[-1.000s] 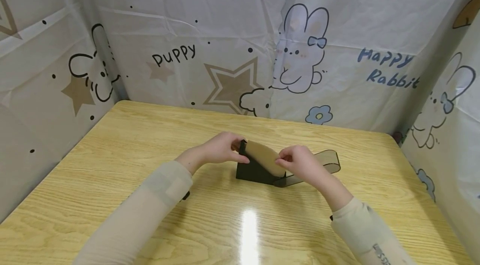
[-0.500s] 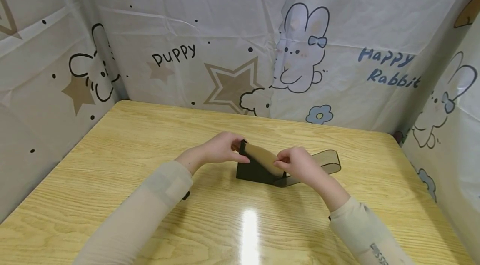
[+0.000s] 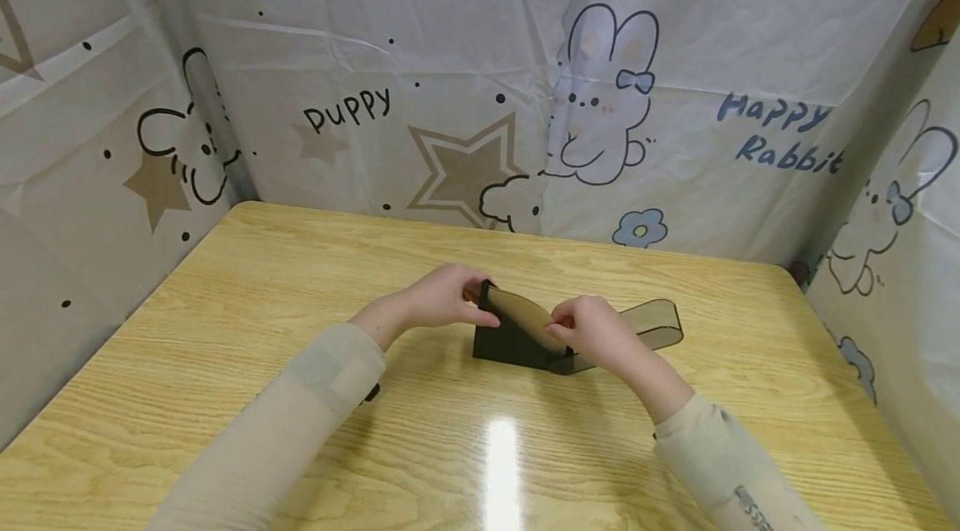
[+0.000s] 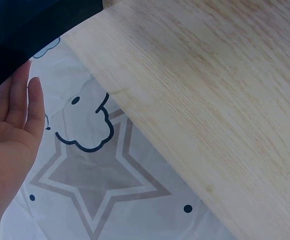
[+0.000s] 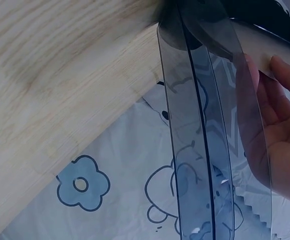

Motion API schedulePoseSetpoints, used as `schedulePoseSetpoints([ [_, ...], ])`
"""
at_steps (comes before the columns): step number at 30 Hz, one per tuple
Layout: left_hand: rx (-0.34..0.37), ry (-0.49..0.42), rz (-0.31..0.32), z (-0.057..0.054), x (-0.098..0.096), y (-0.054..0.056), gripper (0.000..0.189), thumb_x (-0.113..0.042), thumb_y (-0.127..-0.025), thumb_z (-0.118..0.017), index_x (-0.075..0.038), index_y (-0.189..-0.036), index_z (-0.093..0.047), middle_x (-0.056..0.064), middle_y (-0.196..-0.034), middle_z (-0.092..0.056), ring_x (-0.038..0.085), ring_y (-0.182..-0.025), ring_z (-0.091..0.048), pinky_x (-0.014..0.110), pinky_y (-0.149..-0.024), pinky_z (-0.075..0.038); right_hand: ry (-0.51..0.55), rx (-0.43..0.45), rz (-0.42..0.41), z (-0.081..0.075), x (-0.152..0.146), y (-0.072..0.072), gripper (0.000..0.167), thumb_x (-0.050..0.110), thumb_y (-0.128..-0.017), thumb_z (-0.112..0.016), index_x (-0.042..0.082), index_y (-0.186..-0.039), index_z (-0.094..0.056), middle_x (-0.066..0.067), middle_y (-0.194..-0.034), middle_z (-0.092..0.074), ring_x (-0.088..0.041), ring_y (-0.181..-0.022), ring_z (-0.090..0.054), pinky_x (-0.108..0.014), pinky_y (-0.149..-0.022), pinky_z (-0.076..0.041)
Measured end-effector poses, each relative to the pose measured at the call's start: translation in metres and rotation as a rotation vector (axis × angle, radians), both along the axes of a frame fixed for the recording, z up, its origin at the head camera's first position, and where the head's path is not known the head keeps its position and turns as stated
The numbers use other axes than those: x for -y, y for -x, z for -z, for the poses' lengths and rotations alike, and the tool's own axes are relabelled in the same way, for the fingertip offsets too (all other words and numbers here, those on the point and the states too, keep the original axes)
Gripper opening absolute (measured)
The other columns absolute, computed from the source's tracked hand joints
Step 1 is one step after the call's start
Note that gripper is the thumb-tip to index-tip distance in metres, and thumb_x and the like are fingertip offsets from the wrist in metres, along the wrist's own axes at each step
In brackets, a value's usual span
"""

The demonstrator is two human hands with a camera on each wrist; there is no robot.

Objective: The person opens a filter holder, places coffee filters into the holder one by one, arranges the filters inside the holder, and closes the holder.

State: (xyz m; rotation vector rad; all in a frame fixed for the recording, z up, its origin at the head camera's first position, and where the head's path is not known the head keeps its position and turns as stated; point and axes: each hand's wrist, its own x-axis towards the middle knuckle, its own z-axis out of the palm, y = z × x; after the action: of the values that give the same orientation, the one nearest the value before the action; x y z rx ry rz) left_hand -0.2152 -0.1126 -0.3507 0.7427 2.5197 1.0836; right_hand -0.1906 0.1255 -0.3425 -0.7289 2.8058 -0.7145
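A black open-topped box (image 3: 504, 343) with a sloping upper edge stands near the middle of the table. Its smoky see-through lid (image 3: 658, 324) is swung out to the right. A thin brown paper-like sheet (image 3: 525, 310) sits partly inside the box. My left hand (image 3: 441, 298) grips the box at its tall left end, thumb on the near side; the left wrist view shows straight fingers beneath the dark box (image 4: 35, 37). Between thumb and forefinger, my right hand (image 3: 600, 333) pinches the sheet's right edge. The right wrist view catches that pinch beside the clear lid (image 5: 194, 125).
The wood-grain table (image 3: 322, 252) extends around the box on every side. Behind it and along both sides hangs a white cloth (image 3: 450, 56) printed with cartoon animals and stars.
The brown sheet sits lower in the box than a second ago. My right hand has shifted slightly left with it. My left hand, the box and the lid look almost unmoved.
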Motion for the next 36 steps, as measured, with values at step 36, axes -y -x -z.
schedulePoseSetpoints([
  [36, 0.015, 0.004, -0.012, -0.0005, -0.0008, 0.0003, 0.024, -0.027, -0.081, -0.073, -0.012, -0.096, -0.063, -0.002, -0.097, -0.07, 0.013, -0.098, -0.064, 0.031, -0.088, -0.05, -0.091, 0.042, 0.046, 0.0088, 0.0084, 0.0026, 0.015, 0.015, -0.089, -0.062, 0.006, -0.078, -0.066, 0.002, -0.064, -0.058, -0.009, -0.057, -0.048, -0.024, -0.055, -0.041],
])
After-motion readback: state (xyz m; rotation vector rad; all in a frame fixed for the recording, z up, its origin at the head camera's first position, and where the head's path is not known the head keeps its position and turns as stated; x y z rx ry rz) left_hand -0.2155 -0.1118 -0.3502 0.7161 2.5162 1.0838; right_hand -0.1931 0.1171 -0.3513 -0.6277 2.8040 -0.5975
